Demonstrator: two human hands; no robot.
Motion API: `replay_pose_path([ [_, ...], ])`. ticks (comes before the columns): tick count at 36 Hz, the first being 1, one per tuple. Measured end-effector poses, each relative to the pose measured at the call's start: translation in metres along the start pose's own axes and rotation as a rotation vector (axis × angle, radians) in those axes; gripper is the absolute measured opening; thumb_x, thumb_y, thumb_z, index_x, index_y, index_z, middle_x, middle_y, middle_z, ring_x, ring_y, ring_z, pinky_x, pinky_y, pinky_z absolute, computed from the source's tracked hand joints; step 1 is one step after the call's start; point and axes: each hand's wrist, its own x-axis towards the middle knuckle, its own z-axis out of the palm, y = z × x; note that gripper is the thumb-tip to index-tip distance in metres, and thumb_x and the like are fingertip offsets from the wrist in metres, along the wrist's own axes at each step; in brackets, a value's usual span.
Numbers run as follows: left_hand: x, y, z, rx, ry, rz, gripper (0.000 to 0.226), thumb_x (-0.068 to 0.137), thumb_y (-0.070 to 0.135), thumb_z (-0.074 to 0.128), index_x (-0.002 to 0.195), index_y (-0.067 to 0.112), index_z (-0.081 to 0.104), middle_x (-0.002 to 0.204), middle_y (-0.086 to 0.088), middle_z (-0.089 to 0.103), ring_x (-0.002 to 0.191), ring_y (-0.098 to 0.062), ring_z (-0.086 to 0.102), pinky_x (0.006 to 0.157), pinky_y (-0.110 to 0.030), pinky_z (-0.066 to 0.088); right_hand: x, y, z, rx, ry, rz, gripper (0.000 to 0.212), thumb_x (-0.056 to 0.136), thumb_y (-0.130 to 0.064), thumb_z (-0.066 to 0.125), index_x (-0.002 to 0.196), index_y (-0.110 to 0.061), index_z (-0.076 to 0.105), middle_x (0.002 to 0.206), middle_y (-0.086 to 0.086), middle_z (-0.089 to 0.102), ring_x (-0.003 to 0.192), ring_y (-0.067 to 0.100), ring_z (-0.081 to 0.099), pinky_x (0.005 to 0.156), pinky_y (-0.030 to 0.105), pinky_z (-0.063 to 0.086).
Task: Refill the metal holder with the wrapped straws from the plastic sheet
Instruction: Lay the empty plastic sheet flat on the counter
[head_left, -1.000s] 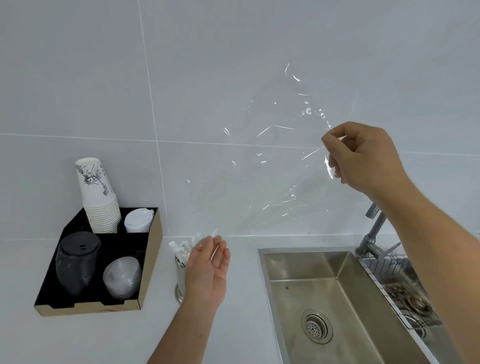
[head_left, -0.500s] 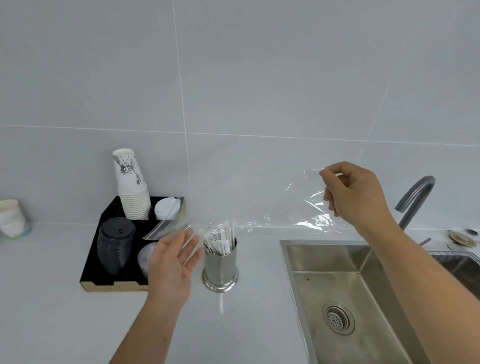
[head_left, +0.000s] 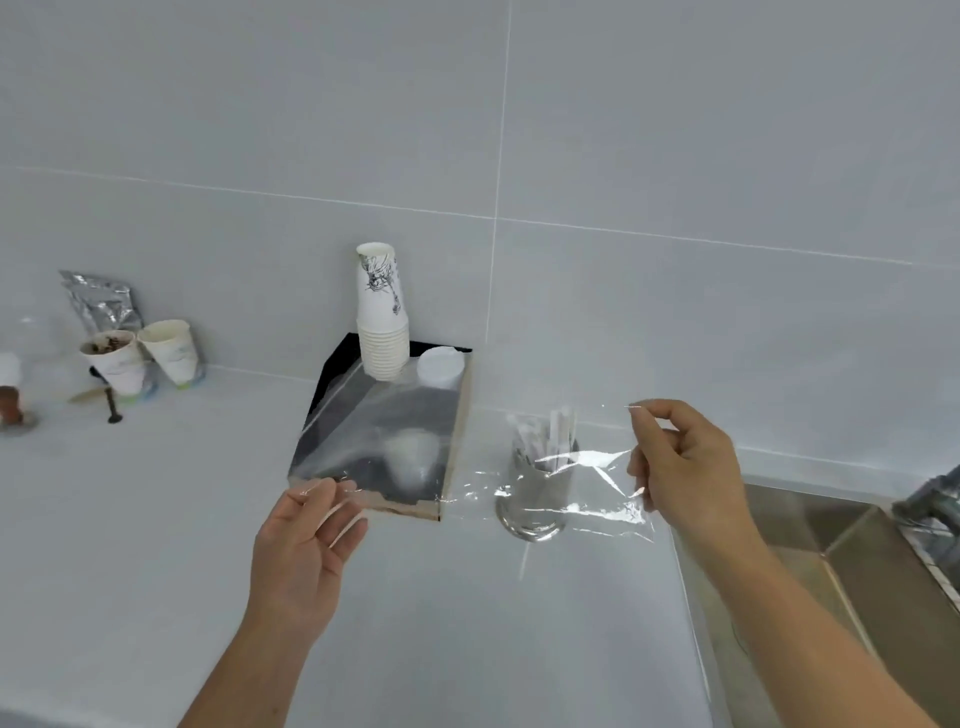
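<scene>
Straws (head_left: 545, 441) stand in the holder (head_left: 535, 493) on the counter (head_left: 156, 519), between tray (head_left: 452, 441) and sink (head_left: 810, 545). Right hand (head_left: 685, 462) pinches the sheet (head_left: 467, 467) by one edge, spreading it over holder and tray; left hand (head_left: 306, 540), fingers loosely spread, touches its other end.

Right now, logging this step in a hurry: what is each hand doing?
Left hand: open, fingertips at the plastic sheet; a grip cannot be told.
Right hand: closed, pinching the sheet's other edge.
</scene>
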Motion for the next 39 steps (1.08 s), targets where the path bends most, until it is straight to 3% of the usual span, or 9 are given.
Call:
replay_pose_path([
  [4, 0.002, 0.000, -0.045, 0.008, 0.138, -0.042, 0.016, 0.095, 0.013, 0.056, 0.081, 0.017, 0.063, 0.072, 0.003, 0.071, 0.062, -0.009, 0.068, 0.055, -0.020, 0.057, -0.018, 0.022, 0.040, 0.007, -0.139, 0.076, 0.017, 0.095, -0.025, 0.057, 0.111, -0.029, 0.062, 0.056, 0.007, 0.058, 0.038, 0.017, 0.045, 0.045, 0.027, 0.045],
  [8, 0.006, -0.003, -0.058, 0.031, 0.182, -0.095, 0.014, 0.093, 0.012, 0.059, 0.081, 0.017, 0.063, 0.070, 0.003, 0.070, 0.064, -0.010, 0.067, 0.058, -0.020, 0.056, -0.026, 0.036, 0.051, 0.019, -0.260, 0.137, 0.044, 0.093, -0.021, 0.062, 0.132, -0.036, 0.049, 0.052, 0.004, 0.054, 0.044, 0.019, 0.050, 0.053, 0.037, 0.051],
  [12, 0.010, -0.006, -0.088, 0.065, 0.241, -0.135, 0.011, 0.093, 0.011, 0.059, 0.083, 0.016, 0.062, 0.072, 0.002, 0.070, 0.071, -0.014, 0.066, 0.069, -0.027, 0.052, -0.038, 0.053, 0.074, 0.002, -0.380, 0.182, 0.064, 0.092, -0.015, 0.063, 0.143, -0.041, 0.034, 0.053, -0.003, 0.057, 0.048, 0.014, 0.054, 0.051, 0.030, 0.052],
  [15, 0.012, -0.009, -0.107, 0.096, 0.298, -0.169, 0.009, 0.093, 0.011, 0.060, 0.085, 0.016, 0.062, 0.081, -0.001, 0.068, 0.077, -0.017, 0.065, 0.072, -0.029, 0.049, -0.049, 0.068, 0.088, 0.003, -0.408, 0.230, 0.072, 0.092, -0.010, 0.063, 0.147, -0.041, 0.029, 0.062, 0.005, 0.062, 0.048, 0.017, 0.052, 0.050, 0.031, 0.051],
  [18, 0.012, -0.012, -0.126, 0.139, 0.328, -0.201, 0.008, 0.093, 0.011, 0.061, 0.086, 0.016, 0.062, 0.084, -0.003, 0.067, 0.080, -0.018, 0.065, 0.073, -0.030, 0.049, -0.061, 0.087, 0.098, 0.047, -0.425, 0.319, 0.072, 0.091, -0.005, 0.063, 0.146, -0.039, 0.032, 0.069, 0.015, 0.061, 0.050, 0.022, 0.049, 0.049, 0.033, 0.049],
  [27, 0.010, -0.039, -0.178, 0.226, 0.397, -0.303, 0.005, 0.092, 0.012, 0.062, 0.096, 0.011, 0.064, 0.088, -0.005, 0.067, 0.086, -0.021, 0.067, 0.074, -0.031, 0.051, -0.100, 0.140, 0.119, 0.105, -0.444, 0.527, 0.074, 0.088, 0.008, 0.059, 0.144, -0.034, 0.036, 0.074, 0.016, 0.066, 0.053, 0.021, 0.058, 0.054, 0.033, 0.053],
  [35, 0.008, -0.057, -0.217, 0.299, 0.452, -0.397, 0.003, 0.093, 0.009, 0.061, 0.091, 0.010, 0.064, 0.090, -0.009, 0.067, 0.085, -0.023, 0.066, 0.075, -0.034, 0.052, -0.138, 0.180, 0.128, 0.131, -0.480, 0.715, 0.074, 0.087, 0.012, 0.059, 0.146, -0.025, 0.037, 0.072, 0.016, 0.060, 0.057, 0.023, 0.057, 0.058, 0.033, 0.055],
  [39, 0.010, -0.058, -0.233, 0.410, 0.434, -0.417, 0.003, 0.091, 0.005, 0.062, 0.093, 0.007, 0.063, 0.086, -0.014, 0.065, 0.070, -0.019, 0.066, 0.074, -0.034, 0.054, -0.151, 0.190, 0.135, 0.087, -0.467, 0.763, 0.073, 0.086, 0.014, 0.058, 0.146, -0.022, 0.038, 0.070, 0.018, 0.057, 0.058, 0.024, 0.057, 0.061, 0.038, 0.057],
])
